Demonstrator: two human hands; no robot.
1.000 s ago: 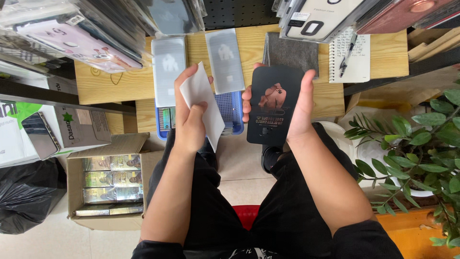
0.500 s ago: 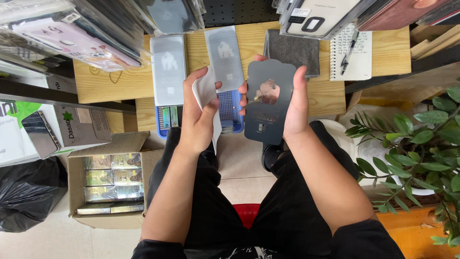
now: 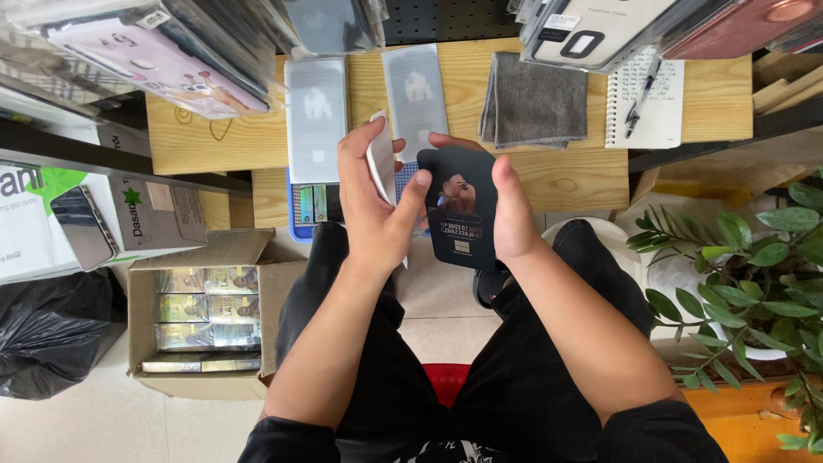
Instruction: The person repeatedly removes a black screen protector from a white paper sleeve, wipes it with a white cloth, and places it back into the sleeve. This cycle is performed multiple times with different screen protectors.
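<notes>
Both hands are up in front of the wooden bench (image 3: 566,176), held over the lap so the work sits right under the eyes. The right hand (image 3: 513,214) has its grip closed on a black card sleeve (image 3: 463,214), thumb across the front and fingers behind, face turned upward where the picture on it can be seen. The left hand (image 3: 377,206) pinches a thin white sheet (image 3: 380,167) edge-on between fingers and palm, its thumb reaching over to touch the left edge of the black sleeve, so the two pieces meet just beside each other. On the bench behind them, two grey flat packets (image 3: 315,116) lie side by side, within easy reach, with a folded grey cloth (image 3: 536,103) to their right and a spiral notebook (image 3: 664,116) with a pen (image 3: 641,99) resting on it further along. Down on the floor at the left, an open cardboard box (image 3: 150,343) holds rows of stacked small boxes, kept close to the knee. A potted green plant (image 3: 754,266) stands at the right.
</notes>
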